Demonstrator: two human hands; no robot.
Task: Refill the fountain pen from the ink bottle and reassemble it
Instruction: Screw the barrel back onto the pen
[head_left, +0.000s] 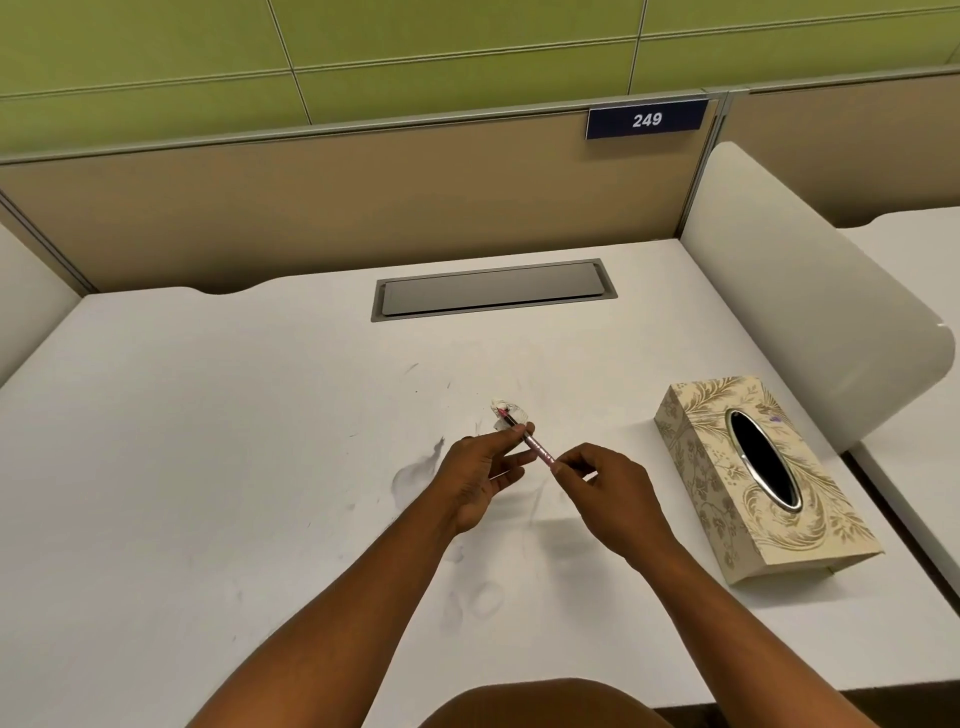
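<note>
Two hands on one slim pink pen (531, 440), held just above the white desk (208, 467).

Left hand (480, 480) pinching the pen near its forward end between thumb and fingertips, other fingers loosely extended beneath; right hand (605, 486) pinching the rear end with curled fingertips. Pen slanted between the two grips, tip pointing up and away to the left, poking into or against a small crumpled tissue scrap (508, 412) lying on the desk just beyond the left fingertips; whether touching, cannot tell. Patterned tissue box (763, 483) lying to the right, well apart from the hands. Grey smudges on the desk near the left wrist. Closed cable hatch (493, 288) farther back, number plate 249 (647, 119) on the partition.
</note>
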